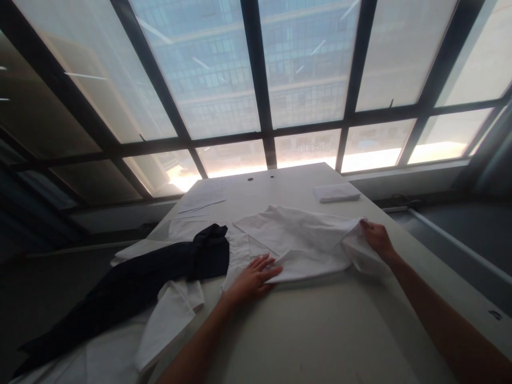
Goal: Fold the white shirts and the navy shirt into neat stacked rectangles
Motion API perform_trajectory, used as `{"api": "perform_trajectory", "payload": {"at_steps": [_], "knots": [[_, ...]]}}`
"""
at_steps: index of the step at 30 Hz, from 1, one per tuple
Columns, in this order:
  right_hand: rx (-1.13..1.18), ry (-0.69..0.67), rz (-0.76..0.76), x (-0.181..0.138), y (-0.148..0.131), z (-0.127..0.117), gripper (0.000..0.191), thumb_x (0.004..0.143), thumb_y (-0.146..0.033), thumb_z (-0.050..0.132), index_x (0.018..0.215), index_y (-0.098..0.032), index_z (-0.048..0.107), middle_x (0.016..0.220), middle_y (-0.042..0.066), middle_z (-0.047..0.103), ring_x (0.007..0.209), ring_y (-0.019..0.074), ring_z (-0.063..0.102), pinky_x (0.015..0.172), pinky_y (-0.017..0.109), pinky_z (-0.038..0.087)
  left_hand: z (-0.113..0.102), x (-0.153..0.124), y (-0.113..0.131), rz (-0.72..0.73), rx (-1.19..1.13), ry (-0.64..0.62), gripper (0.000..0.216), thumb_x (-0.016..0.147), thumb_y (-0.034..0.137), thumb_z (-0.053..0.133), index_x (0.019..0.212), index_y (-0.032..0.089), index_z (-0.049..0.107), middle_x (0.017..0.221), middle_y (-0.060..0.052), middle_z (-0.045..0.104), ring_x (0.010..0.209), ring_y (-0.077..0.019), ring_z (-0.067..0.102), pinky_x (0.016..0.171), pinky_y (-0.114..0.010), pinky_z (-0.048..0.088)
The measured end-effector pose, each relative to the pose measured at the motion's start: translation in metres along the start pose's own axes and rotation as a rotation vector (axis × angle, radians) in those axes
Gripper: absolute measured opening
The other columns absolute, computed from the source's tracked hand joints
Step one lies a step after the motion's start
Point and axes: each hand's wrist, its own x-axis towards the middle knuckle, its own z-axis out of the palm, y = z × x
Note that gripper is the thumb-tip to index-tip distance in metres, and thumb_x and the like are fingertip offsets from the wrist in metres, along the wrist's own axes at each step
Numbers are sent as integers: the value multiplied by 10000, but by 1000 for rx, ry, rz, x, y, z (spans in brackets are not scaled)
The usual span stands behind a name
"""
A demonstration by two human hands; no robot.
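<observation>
White trousers (296,234) with a gathered elastic waistband (239,250) lie spread across the table. My left hand (253,276) rests flat on them near the waistband, its fingers stretched out. At the far end of the trouser leg, my right hand (377,238) pinches the fabric edge, lifting it a little off the table. Left of the waistband lies a dark navy garment (152,272), partly overlapping other white garments (172,320).
A folded white cloth (336,192) sits at the back right of the white table (316,330). Paper sheets (204,196) lie at the back left. Dark-framed windows (306,64) rise behind. The garment pile hangs toward the left table edge.
</observation>
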Motion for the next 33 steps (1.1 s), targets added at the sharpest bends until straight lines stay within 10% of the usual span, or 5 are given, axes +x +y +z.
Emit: {"api": "perform_trajectory", "payload": {"at_steps": [5,9,14,23,33], "knots": [[-269,-60,142,30,29,-1,463,853,-485,457,880,-120,741,785,149,712,769,284,653,652,324,456,-2,-1,4,3,-9,-6,602,898,353,666,1457,417,453,1561,-23,393,1465,-282,297,1192,-498,236],[-408,9,-180,23,23,8,647,822,-385,554,1412,-123,511,1340,208,581,1229,341,528,997,434,426,0,0,3,-7,-16,-4,640,878,355,687,1463,426,439,1566,-25,385,1464,-286,299,1187,-502,241],[-531,-111,-564,11,-2,19,623,854,-296,569,1465,-229,466,1547,133,378,1433,331,288,1145,475,266,2,0,2,-12,-32,16,632,873,362,685,1458,420,452,1564,-11,390,1461,-285,305,1191,-484,236],[-537,-426,-621,50,-5,35,363,848,-222,581,1185,-270,707,1304,93,635,1232,285,532,1088,454,319,0,0,5,-8,-50,18,617,879,391,676,1456,414,458,1559,-7,397,1458,-290,309,1196,-481,223],[-436,-411,-358,77,9,54,234,866,-333,554,944,-182,716,982,96,705,967,235,617,908,324,428,2,0,4,-3,-55,15,603,899,423,652,1463,417,441,1558,-6,397,1468,-280,286,1196,-496,218]]}}
